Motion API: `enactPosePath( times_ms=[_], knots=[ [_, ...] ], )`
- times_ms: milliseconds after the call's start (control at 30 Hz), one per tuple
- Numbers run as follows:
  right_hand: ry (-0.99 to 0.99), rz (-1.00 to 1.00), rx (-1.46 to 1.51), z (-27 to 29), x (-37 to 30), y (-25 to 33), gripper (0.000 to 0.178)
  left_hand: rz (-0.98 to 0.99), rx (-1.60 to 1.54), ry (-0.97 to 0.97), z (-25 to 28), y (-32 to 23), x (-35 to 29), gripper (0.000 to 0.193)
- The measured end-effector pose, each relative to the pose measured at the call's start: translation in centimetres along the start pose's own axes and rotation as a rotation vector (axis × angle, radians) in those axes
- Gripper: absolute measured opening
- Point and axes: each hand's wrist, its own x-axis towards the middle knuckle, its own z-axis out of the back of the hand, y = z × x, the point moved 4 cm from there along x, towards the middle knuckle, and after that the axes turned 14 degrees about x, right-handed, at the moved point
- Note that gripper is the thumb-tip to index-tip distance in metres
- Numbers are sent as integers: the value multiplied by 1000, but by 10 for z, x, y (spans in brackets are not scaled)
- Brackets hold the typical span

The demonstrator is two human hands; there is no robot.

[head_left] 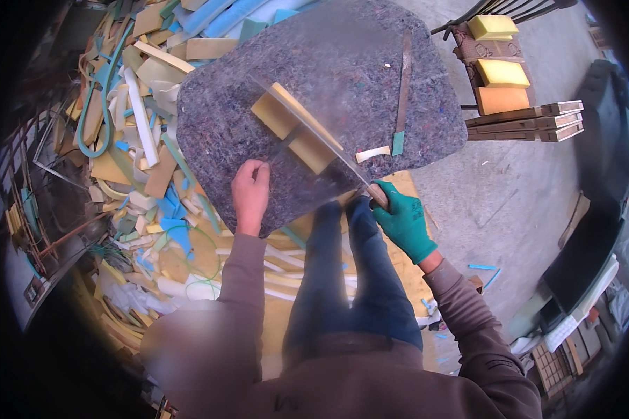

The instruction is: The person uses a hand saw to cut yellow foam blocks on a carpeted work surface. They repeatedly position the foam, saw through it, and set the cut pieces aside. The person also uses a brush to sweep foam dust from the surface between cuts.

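Head view. We cannot make out the long blade (314, 143) fully: it blurs over the work, and only its wooden handle end shows at the gloved fist. The person's lower legs are hidden under the felt sheet (328, 77), and the scene's rim is cut off in dark.

We find the left hand (250, 195), bare, pinching the near edge of the felt sheet, fingers closed on the felt. The right hand (402, 220), in a green glove, is clamped around the knife handle just beside the sheet's lower right edge. The two hands are apart, with the blade running up and left from the right hand across the sheet.

The felt sheet is a mottled grey-purple panel with rounded corners, held up in front of the person, above their knees. A yellow foam block (290, 126) lies against its middle, under the blade.

Foam offcuts (154, 140) are piled on the left; yellow and orange foam pads (500, 70) rest on a chair at upper right.
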Motion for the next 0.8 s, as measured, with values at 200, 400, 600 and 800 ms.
enactPosePath(
  times_ms=[200, 400, 600, 800],
  knots=[
    [18, -78, 27, -2, 1, -1, 47, -29, 31, -25, 2, -2, 2, 20],
    [49, -118, 9, -1, 1, -6, 48, -24, 36, -27, 2, -3, 2, 19],
    [45, -108, -7, -1, 1, -6, 48, -21, 31, -23, 4, -7, 0, 19],
    [-5, -57, 28, -2, 0, -3, 46, -9, -18, -9, -1, 6, -2, 17]
  ],
)
